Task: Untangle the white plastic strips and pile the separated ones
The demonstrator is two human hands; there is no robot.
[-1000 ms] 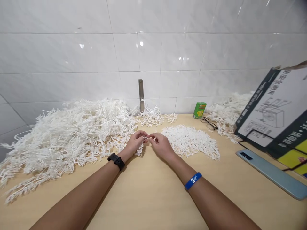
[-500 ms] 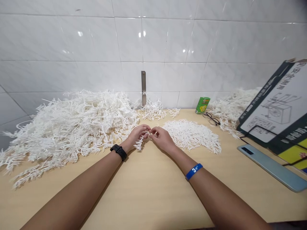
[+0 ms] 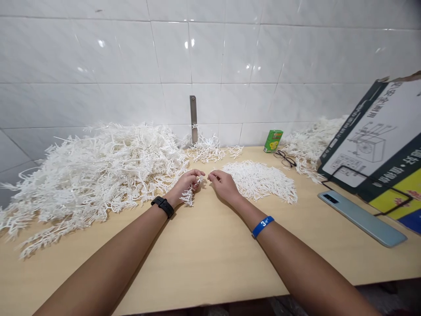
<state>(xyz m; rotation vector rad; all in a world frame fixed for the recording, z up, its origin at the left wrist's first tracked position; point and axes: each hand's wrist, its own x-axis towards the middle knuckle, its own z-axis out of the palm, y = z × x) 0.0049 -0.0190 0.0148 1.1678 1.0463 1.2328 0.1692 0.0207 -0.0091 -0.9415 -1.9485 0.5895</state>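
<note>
While the left hand [image 3: 186,183] pinches a small white plastic sprig [image 3: 188,197] between its curled fingers [image 3: 197,174], with the sprig dangling below them, the right hand [image 3: 224,186] sits just beside it, fingertips drawn together; whether they hold anything is too small to tell. Both hands angle inward over the bench [image 3: 204,259], between a big heap of white sprigs [image 3: 98,175] and a flatter pile [image 3: 259,181].
</note>
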